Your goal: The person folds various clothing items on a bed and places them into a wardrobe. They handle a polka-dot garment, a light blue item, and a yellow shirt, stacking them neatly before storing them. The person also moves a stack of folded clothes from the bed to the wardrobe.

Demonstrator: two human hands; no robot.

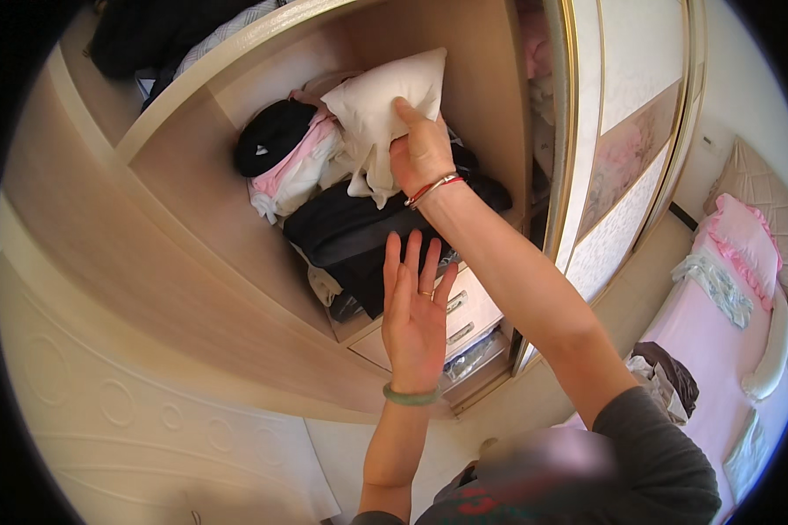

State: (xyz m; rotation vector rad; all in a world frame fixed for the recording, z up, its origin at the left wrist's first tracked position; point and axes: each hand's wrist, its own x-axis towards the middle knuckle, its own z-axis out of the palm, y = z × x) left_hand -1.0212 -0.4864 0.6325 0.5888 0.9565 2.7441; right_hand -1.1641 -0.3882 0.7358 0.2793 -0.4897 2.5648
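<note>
My right hand (425,156), with a red and metal bracelet at its wrist, grips a cream-white cloth (385,101) inside the wardrobe, thumb on top. The other fingers are partly hidden behind the cloth, and its lower end hangs loose. Below it, my left hand (414,319), with a green bangle and a ring, is raised with its fingers spread and holds nothing. Beyond its fingertips lies a pile of black clothing (350,241). Left of the cream cloth are a black round item (276,138), perhaps a hat, and pink and white folded clothes (296,166).
The wardrobe's side panel (171,201) curves along the left. Small drawers (464,319) sit below the shelf. A gold-edged sliding door (578,175) stands to the right. Farther right is a bed (674,350) with a pink pillow (744,245) and a dark crumpled cloth (670,376).
</note>
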